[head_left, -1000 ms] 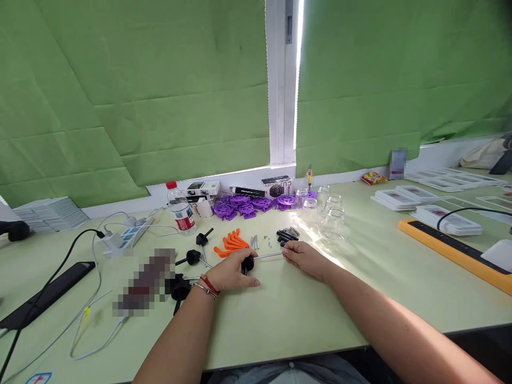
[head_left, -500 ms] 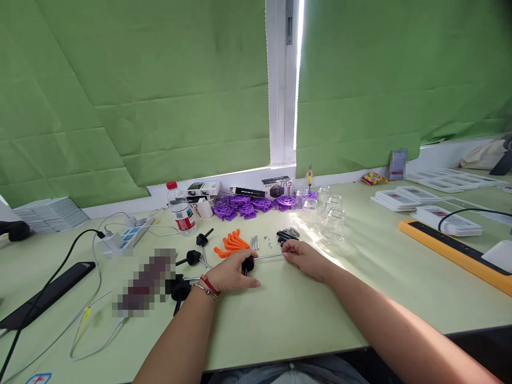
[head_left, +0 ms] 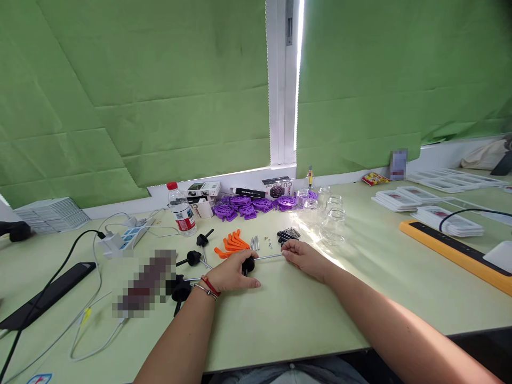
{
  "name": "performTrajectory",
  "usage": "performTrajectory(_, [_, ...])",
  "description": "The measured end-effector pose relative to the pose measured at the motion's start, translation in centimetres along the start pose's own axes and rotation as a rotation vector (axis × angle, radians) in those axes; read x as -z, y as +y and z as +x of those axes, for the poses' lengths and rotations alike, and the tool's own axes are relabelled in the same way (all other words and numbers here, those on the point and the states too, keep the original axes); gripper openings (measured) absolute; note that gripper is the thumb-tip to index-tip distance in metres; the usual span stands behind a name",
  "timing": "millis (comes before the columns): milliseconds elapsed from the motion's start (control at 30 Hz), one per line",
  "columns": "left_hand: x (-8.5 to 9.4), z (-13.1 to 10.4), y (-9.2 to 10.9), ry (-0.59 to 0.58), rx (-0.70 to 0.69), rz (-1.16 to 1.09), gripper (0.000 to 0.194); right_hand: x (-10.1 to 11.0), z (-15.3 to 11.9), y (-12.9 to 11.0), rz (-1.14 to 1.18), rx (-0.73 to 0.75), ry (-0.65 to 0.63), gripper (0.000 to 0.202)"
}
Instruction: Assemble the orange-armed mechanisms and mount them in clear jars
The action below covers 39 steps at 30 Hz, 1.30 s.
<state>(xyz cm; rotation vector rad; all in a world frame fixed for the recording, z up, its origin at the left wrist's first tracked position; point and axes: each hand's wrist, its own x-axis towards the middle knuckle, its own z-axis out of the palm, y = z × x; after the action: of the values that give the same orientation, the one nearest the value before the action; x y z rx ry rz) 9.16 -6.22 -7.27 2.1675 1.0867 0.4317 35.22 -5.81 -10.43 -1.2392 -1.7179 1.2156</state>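
My left hand [head_left: 230,274] closes its fingers round a black conical part [head_left: 248,264], its thumb sticking out to the right. A thin metal rod [head_left: 268,257] runs rightward from that part. At the rod's far end, the fingertips of my right hand [head_left: 306,260] pinch it. Just beyond my left hand lie several orange curved handles [head_left: 232,242] and several metal pins [head_left: 255,243]. Tiny metal bits [head_left: 269,243] are scattered between the hands, and small black pieces [head_left: 287,234] lie behind my right hand. More black parts with rods [head_left: 194,258] rest left of my left hand.
Purple plastic pieces [head_left: 262,205], boxes [head_left: 278,188] and glass jars [head_left: 335,220] line the back. A water bottle [head_left: 182,210] stands at back left, near a power strip [head_left: 134,234] and cables. On the right lie an orange-and-black bar [head_left: 452,256] and stacked white frames [head_left: 446,220].
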Motion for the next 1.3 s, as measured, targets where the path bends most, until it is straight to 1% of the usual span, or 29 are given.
performTrajectory(133, [0.0,-0.1,0.1,-0.002,0.007,0.003,0.067,0.0,-0.1,-0.4,0.018,0.029,-0.008,0.018])
performTrajectory(267, [0.0,-0.1,0.3,0.003,0.008,0.023,0.065,-0.1,-0.3,-0.8,-0.005,-0.003,-0.009,0.015])
performTrajectory(567, [0.1,-0.1,0.5,-0.001,0.007,0.015,0.065,-0.1,0.1,0.0,-0.041,-0.014,-0.02,0.033])
performTrajectory(667, [0.1,-0.1,0.4,-0.003,0.009,0.011,0.065,-0.1,0.0,0.0,0.007,-0.018,-0.018,0.027])
performTrajectory(767, [0.1,-0.1,0.4,-0.004,0.012,0.007,0.065,-0.1,-0.1,-0.1,0.059,0.036,-0.025,0.024])
performTrajectory(867, [0.1,-0.1,0.4,-0.005,0.013,0.007,0.064,0.0,-0.1,-0.1,0.031,0.067,-0.039,0.017])
performTrajectory(967, [0.1,-0.1,0.6,-0.007,0.007,0.006,0.064,0.0,0.0,0.0,-0.029,0.035,-0.035,0.016])
performTrajectory(1033, [0.1,-0.1,0.6,-0.012,0.002,0.006,0.064,0.0,0.0,0.1,-0.061,0.02,-0.036,0.018])
performTrajectory(1200, [0.1,-0.2,0.6,-0.015,0.0,0.015,0.066,0.0,0.1,0.2,-0.126,0.039,-0.042,0.034])
performTrajectory(1300, [0.0,-0.2,0.5,-0.011,-0.004,0.024,0.067,-0.1,0.2,0.2,-0.146,0.031,-0.05,0.035])
